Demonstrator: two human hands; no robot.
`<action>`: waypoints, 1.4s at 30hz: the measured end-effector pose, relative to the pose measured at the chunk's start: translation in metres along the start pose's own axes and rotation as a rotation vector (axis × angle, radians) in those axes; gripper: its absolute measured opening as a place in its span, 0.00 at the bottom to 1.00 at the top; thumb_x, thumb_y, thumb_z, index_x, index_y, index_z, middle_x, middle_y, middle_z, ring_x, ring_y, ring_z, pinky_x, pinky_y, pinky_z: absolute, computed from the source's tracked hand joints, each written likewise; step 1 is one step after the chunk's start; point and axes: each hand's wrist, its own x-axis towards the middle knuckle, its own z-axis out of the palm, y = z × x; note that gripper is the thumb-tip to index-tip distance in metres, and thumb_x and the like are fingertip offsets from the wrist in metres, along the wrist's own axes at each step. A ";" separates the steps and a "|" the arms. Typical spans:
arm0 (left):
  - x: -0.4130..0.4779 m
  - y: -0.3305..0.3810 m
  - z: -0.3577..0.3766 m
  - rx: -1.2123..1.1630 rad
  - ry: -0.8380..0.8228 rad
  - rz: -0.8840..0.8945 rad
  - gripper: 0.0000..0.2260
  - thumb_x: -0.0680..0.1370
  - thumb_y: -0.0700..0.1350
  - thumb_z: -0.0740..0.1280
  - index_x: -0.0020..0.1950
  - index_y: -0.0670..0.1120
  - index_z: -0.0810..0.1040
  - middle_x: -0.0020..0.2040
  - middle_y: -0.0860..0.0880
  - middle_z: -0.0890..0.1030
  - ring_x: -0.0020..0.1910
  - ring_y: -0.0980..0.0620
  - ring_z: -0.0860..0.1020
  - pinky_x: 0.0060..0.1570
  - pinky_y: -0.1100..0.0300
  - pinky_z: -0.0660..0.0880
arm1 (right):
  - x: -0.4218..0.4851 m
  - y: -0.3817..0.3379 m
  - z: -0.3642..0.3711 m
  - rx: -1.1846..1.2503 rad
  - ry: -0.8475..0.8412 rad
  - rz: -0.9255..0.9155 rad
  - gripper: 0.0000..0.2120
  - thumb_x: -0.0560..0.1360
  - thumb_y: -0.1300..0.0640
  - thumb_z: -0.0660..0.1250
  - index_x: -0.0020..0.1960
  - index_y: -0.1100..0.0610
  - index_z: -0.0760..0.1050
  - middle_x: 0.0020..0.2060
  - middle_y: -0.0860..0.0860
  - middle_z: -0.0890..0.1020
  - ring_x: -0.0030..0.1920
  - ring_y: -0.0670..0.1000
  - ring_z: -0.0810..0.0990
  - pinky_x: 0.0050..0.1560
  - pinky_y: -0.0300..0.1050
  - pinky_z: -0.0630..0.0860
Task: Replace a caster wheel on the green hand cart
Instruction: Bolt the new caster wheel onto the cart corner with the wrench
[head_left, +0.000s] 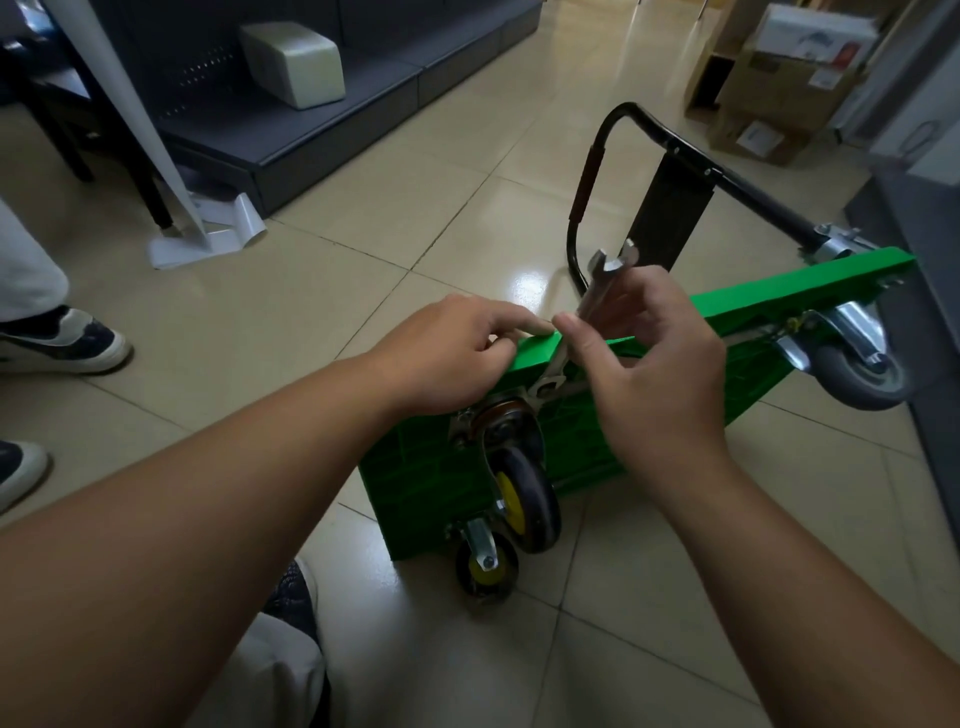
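Note:
The green hand cart (582, 452) stands on its edge on the tiled floor, underside toward me. A black caster wheel with a yellow hub (524, 493) is mounted on its near corner, and a smaller yellow-hub caster (487, 566) sits below it by the floor. My right hand (654, 358) grips a silver double-ended wrench (597, 291), whose lower jaw sits at the caster's mounting plate. My left hand (457, 348) rests on the cart's top edge, fingers curled over it beside the wrench. A grey caster (857, 374) is on the far end.
The cart's black handle (670, 145) lies folded out on the floor behind. Another person's shoes (62, 343) stand at the left. A dark shelf base (322, 119) runs along the back, cardboard boxes (779, 78) are stacked at the upper right, and a grey cabinet (924, 208) stands to the right.

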 end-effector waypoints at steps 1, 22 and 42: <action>0.000 0.000 0.000 0.011 0.004 0.004 0.18 0.82 0.44 0.62 0.67 0.62 0.80 0.54 0.57 0.85 0.40 0.67 0.78 0.42 0.63 0.73 | 0.000 -0.002 0.001 0.001 -0.014 -0.025 0.11 0.76 0.56 0.76 0.52 0.47 0.75 0.46 0.45 0.81 0.48 0.43 0.81 0.44 0.41 0.82; -0.005 0.000 0.000 0.062 0.004 0.017 0.17 0.83 0.49 0.64 0.70 0.65 0.77 0.60 0.57 0.84 0.31 0.69 0.74 0.35 0.64 0.67 | -0.005 0.022 0.001 0.096 0.110 0.224 0.08 0.76 0.51 0.75 0.50 0.45 0.76 0.39 0.44 0.84 0.40 0.41 0.85 0.42 0.45 0.85; -0.005 0.004 0.000 0.128 -0.016 0.018 0.16 0.83 0.52 0.64 0.71 0.63 0.77 0.63 0.56 0.83 0.27 0.59 0.76 0.33 0.60 0.74 | -0.018 0.060 0.001 0.910 0.238 0.954 0.10 0.80 0.62 0.68 0.59 0.66 0.74 0.42 0.60 0.85 0.41 0.56 0.88 0.39 0.45 0.85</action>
